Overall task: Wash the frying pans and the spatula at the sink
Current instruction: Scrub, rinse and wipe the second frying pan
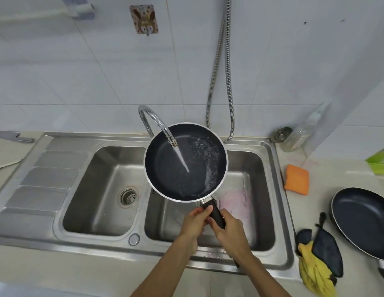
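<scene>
A dark non-stick frying pan with a silver rim hangs over the right basin of the steel sink. Water runs from the curved tap into the pan and pools with bubbles along its right side. My left hand and my right hand both grip the pan's dark handle. A second, larger frying pan lies on the counter at the right. No spatula is in view.
An orange sponge lies on the counter right of the sink. A yellow and dark cloth lies beside the second pan. A pink cloth rests in the right basin. A metal shower hose hangs on the tiled wall.
</scene>
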